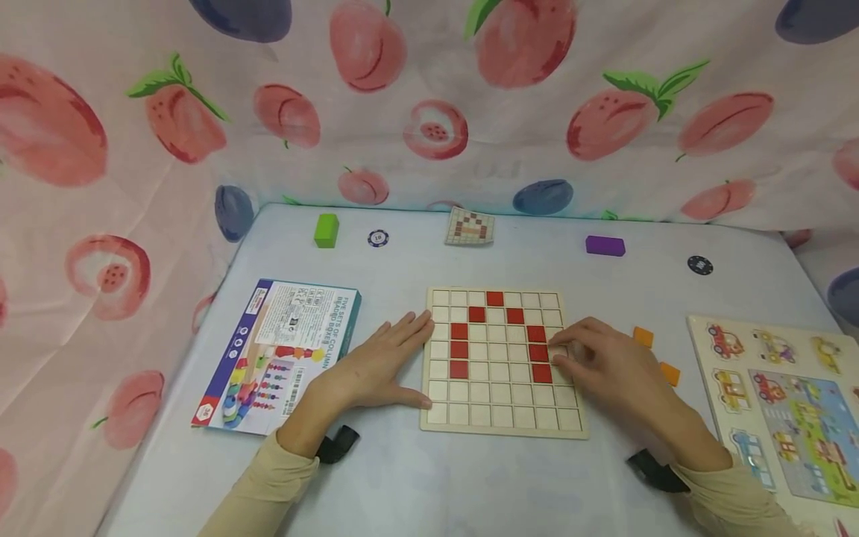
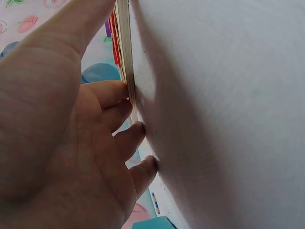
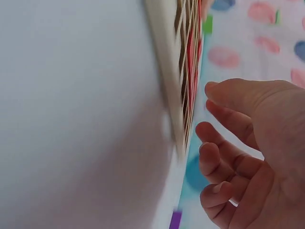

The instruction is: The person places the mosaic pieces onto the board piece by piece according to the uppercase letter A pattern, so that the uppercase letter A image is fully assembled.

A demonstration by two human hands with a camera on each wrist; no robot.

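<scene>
A square wooden grid board [image 1: 483,412] lies in the middle of the table, with several red square tiles [image 1: 537,353] in its cells forming an arch. My left hand [image 1: 376,363] is spread along the board's left edge, fingertips and thumb touching it. In the left wrist view the fingers [image 2: 128,143] meet the board's side [image 2: 126,47]. Over the board's right side hovers my right hand [image 1: 611,365], beside the right column of red tiles. Its fingers are loosely bent, thumb and index tips apart; the right wrist view shows nothing held between the fingers [image 3: 217,138].
Two orange tiles [image 1: 643,336] lie right of the board, near a vehicle puzzle [image 1: 701,358]. A boxed toy set [image 1: 302,313] is at left. Along the back are a green block [image 1: 326,230], a patterned card [image 1: 470,226], a purple block [image 1: 605,245] and two chips [image 1: 700,265].
</scene>
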